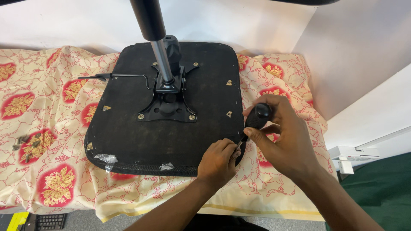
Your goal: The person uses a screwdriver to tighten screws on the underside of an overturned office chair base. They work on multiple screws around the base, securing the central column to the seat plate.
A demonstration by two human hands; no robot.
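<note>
An upturned black office chair seat lies on a cloth-covered table, its black metal mechanism plate and gas-lift column pointing up toward me. My right hand grips the black handle of a screwdriver, whose tip points down at the seat's right front edge. My left hand rests on that same edge, fingertips pinched around the screwdriver tip. Whether a screw sits under the fingers is hidden.
A cream cloth with red and gold flowers covers the table. Several loose screws lie at its left. A thin lever sticks out left from the mechanism. White walls stand behind and right; a green floor lies lower right.
</note>
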